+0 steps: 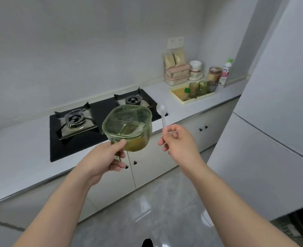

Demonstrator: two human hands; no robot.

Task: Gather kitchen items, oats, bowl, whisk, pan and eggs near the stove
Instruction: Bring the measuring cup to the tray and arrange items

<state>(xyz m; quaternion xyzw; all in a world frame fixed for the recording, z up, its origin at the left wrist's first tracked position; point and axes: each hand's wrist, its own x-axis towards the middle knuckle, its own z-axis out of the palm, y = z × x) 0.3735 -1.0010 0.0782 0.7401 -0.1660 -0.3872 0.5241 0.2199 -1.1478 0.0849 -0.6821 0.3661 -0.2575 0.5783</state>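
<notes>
Through the head camera, my left grip (104,157) is curled round the near edge of the bowl (127,125), thumb on top by the rim and fingers underneath. I hold it up in the air just in front of the counter (22,139), where it covers the near right part of the black stove (100,111) in the picture. The bowl is pale green and see-through, rounded-square, with fine ribbed walls and raised lines crossing its top. It is tipped so the top faces me, and something yellow-brown shows through its lower part. My right grip (179,141) pinches the handle of a clear plastic spoon (162,113) between thumb and fingers, scoop end up, just beside the bowl and not touching it. Further along the counter to the right sits a cream tray (178,92) with green glasses (193,89) standing in it. Behind it are stacked lidded boxes (177,75) and a white bottle (224,73). A pale fridge (280,113) fills the right side.
</notes>
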